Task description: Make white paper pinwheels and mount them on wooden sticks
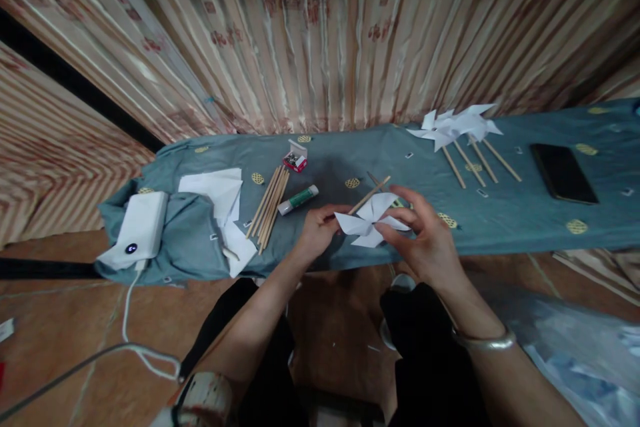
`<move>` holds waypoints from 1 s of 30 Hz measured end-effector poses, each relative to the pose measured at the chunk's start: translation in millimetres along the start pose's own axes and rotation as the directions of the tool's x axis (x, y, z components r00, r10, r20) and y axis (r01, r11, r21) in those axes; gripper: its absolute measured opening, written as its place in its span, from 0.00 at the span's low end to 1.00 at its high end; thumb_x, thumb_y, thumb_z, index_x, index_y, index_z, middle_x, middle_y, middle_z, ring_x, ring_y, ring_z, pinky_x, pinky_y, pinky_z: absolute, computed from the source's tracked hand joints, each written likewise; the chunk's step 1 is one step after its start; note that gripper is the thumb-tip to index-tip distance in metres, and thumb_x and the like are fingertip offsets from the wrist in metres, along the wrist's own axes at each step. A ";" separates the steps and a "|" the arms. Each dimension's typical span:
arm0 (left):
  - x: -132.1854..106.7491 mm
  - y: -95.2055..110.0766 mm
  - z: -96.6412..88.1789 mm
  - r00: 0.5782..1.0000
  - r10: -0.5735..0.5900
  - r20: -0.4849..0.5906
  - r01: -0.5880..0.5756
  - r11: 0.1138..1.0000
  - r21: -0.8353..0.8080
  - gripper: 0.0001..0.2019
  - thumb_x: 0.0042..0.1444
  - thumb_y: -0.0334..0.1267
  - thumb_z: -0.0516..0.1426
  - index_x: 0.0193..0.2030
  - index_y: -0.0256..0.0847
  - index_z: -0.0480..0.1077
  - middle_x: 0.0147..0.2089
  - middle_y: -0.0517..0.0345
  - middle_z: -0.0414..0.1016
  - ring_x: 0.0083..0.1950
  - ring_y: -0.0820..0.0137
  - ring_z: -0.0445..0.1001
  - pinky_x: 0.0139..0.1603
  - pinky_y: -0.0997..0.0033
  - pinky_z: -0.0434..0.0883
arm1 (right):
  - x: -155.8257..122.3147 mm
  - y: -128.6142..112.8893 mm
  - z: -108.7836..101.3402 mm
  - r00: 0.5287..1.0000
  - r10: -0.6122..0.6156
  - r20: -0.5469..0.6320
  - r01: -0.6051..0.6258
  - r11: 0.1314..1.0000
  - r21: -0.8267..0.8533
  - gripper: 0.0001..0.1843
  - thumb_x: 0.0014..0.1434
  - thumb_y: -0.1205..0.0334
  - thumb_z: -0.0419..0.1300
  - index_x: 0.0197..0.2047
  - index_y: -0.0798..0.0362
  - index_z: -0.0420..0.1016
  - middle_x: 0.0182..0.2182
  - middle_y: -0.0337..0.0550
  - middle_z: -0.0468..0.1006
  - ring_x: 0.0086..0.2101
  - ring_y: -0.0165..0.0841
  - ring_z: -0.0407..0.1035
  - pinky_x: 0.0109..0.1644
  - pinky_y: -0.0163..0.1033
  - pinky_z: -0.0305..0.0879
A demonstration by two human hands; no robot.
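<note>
A white paper pinwheel (369,229) with folded blades is held over the near edge of the cloth-covered table. My left hand (319,232) is closed around the lower end of a wooden stick (370,195), which slants up to the right behind the pinwheel. On the other side, the thumb and fingers of my right hand (425,233) grip the pinwheel's blades. Whether stick and paper are joined, I cannot tell. Just behind the right fingers, a thin metal point and a green piece partly show, mostly hidden.
Left of my hands lie a glue stick (299,200), several wooden sticks (269,207), an open red box of small metal pieces (295,157), paper sheets (215,188) and a white power bank (143,227). Finished pinwheels (457,128) and a black phone (564,172) lie right.
</note>
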State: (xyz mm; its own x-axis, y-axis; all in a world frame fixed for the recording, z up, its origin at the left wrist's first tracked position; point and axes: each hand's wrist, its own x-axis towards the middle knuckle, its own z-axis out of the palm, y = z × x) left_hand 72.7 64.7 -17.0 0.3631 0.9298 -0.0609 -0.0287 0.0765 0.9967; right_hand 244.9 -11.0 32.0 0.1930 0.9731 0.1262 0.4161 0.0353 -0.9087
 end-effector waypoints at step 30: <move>-31.6 17.5 5.6 0.957 -0.242 0.157 0.279 0.916 -0.289 0.17 0.44 0.46 0.64 0.35 0.34 0.79 0.14 0.67 0.59 0.17 0.82 0.50 0.21 0.76 0.45 | -17.6 -11.1 -5.5 0.950 -0.308 -0.050 0.288 0.927 -0.242 0.08 0.59 0.65 0.60 0.42 0.47 0.75 0.36 0.39 0.82 0.36 0.35 0.77 0.42 0.39 0.74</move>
State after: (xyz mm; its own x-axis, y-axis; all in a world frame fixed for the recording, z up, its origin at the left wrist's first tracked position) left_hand 65.9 34.7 2.8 0.5012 0.8148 -0.2912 -0.1942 0.4339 0.8798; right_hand 241.8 -29.7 42.1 0.0996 0.9023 0.4194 0.6560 0.2574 -0.7095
